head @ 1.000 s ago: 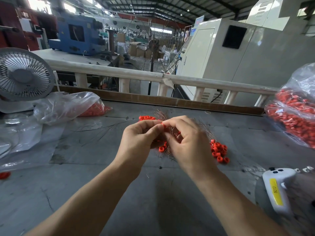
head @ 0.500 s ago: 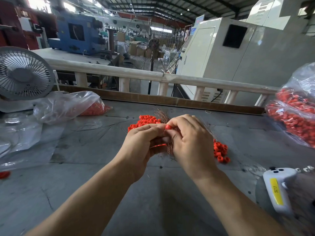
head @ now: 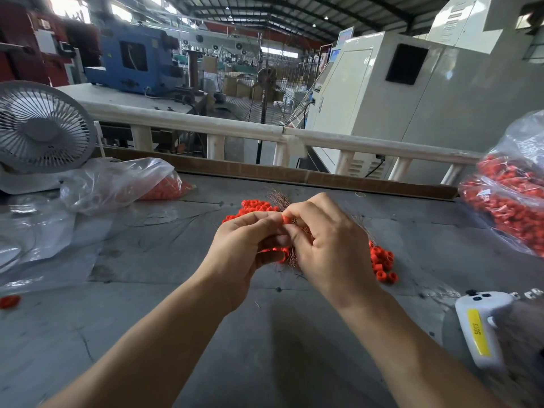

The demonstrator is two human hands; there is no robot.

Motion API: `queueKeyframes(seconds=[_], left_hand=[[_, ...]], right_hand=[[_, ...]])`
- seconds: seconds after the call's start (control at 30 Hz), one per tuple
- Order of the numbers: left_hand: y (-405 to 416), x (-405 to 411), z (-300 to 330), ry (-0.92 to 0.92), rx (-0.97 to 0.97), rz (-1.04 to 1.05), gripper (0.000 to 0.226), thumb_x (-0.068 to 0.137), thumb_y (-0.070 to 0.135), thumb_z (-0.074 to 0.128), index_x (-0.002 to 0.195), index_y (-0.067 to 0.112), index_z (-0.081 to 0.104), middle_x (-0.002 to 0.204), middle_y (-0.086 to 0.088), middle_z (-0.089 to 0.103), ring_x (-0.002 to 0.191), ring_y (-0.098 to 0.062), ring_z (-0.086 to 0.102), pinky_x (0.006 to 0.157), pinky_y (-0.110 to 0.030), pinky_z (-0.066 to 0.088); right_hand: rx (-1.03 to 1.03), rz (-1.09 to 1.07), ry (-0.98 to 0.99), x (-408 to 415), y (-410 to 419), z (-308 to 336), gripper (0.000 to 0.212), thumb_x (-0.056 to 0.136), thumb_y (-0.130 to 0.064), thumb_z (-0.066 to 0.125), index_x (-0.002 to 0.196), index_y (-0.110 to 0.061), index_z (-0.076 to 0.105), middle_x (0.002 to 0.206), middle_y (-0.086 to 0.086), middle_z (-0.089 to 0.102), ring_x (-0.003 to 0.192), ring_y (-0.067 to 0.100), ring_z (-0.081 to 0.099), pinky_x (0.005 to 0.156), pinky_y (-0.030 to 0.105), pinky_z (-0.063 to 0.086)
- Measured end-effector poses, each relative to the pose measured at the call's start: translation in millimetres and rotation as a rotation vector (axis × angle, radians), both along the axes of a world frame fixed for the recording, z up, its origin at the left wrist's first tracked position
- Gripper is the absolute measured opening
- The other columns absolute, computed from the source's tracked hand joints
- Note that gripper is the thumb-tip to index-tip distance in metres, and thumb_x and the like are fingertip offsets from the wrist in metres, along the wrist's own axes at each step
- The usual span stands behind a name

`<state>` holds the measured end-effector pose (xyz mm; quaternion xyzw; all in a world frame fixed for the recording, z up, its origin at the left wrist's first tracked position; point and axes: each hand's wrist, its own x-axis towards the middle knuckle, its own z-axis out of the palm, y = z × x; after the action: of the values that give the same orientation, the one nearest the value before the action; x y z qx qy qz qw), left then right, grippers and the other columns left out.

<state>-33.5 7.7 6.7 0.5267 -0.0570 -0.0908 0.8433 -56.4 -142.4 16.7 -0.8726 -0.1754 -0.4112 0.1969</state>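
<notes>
Both hands meet over the middle of the grey table [head: 265, 348]. My left hand [head: 244, 248] and my right hand [head: 326, 242] pinch one small orange ring [head: 286, 219] between their fingertips. A bundle of thin copper wires [head: 293, 259] shows between and under the hands; which hand holds it is hidden. A pile of orange rings [head: 254, 208] lies just behind my left hand. Another cluster of orange rings [head: 382, 265] lies to the right of my right hand.
A clear bag with orange rings [head: 123, 184] lies at the left beside a desk fan [head: 41, 128]. A full bag of orange parts [head: 512, 201] sits at the right edge. A white handheld device [head: 479, 328] lies at the front right. One stray orange ring [head: 8, 301] sits far left.
Both hands have risen slightly toward me and closed together, uncovering the orange pile behind the left hand. They hold the ring higher than a second ago.
</notes>
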Motion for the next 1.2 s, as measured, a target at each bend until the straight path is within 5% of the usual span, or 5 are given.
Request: queueKeyframes(seconds=[0.13, 0.6, 0.8, 0.93, 1.2], left_hand=[[-0.4, 0.6, -0.5, -0.014, 0.015, 0.016, 0.023, 0.098, 0.011, 0.063, 0.113, -0.005, 0.070, 0.093, -0.020, 0.066, 0.084, -0.027, 0.062, 0.077, -0.035, 0.056], [0.7, 2.2, -2.3, -0.013, -0.002, 0.073, 0.022, 0.095, 0.014, 0.068, 0.110, -0.003, 0.072, 0.090, -0.013, 0.073, 0.074, -0.020, 0.067, 0.062, -0.026, 0.058], [4.4, 4.3, -2.6, -0.035, 0.053, 0.205, 0.006, 0.089, 0.002, 0.073, 0.094, 0.004, 0.073, 0.083, -0.013, 0.073, 0.072, -0.020, 0.069, 0.064, -0.027, 0.059], [5.8, 6.0, -1.8, -0.115, 0.114, 0.337, 0.012, 0.087, -0.002, 0.075, 0.089, 0.008, 0.068, 0.089, -0.020, 0.075, 0.074, -0.024, 0.069, 0.070, -0.037, 0.063], [8.3, 8.8, 0.1, -0.058, 0.061, 0.365, 0.039, 0.086, 0.001, 0.078, 0.115, 0.017, 0.058, 0.088, -0.009, 0.079, 0.073, -0.019, 0.075, 0.068, -0.030, 0.063]], right_hand=[[-0.013, 0.019, 0.021, -1.8, 0.2, -1.0, 0.015, 0.093, -0.021, 0.074, 0.108, -0.019, 0.072, 0.093, -0.006, 0.068, 0.083, 0.016, 0.066, 0.067, 0.040, 0.056], [0.089, 0.084, 0.100, 0.5, 3.4, -6.6, 0.021, 0.094, -0.015, 0.072, 0.115, -0.017, 0.070, 0.106, -0.006, 0.071, 0.094, 0.007, 0.066, 0.082, 0.006, 0.043], [0.088, 0.105, 0.107, 3.1, 3.1, -10.0, 0.023, 0.092, -0.011, 0.075, 0.114, -0.016, 0.070, 0.107, -0.006, 0.074, 0.096, 0.005, 0.066, 0.085, 0.002, 0.042], [0.069, 0.130, 0.157, 3.5, 3.1, -12.2, 0.020, 0.089, -0.014, 0.078, 0.108, -0.019, 0.071, 0.102, -0.009, 0.071, 0.089, 0.005, 0.063, 0.081, 0.017, 0.050], [0.090, 0.172, 0.217, 5.9, 1.3, -15.4, 0.018, 0.087, -0.017, 0.079, 0.101, -0.023, 0.070, 0.094, -0.017, 0.060, 0.076, -0.010, 0.049, 0.071, 0.007, 0.036]])
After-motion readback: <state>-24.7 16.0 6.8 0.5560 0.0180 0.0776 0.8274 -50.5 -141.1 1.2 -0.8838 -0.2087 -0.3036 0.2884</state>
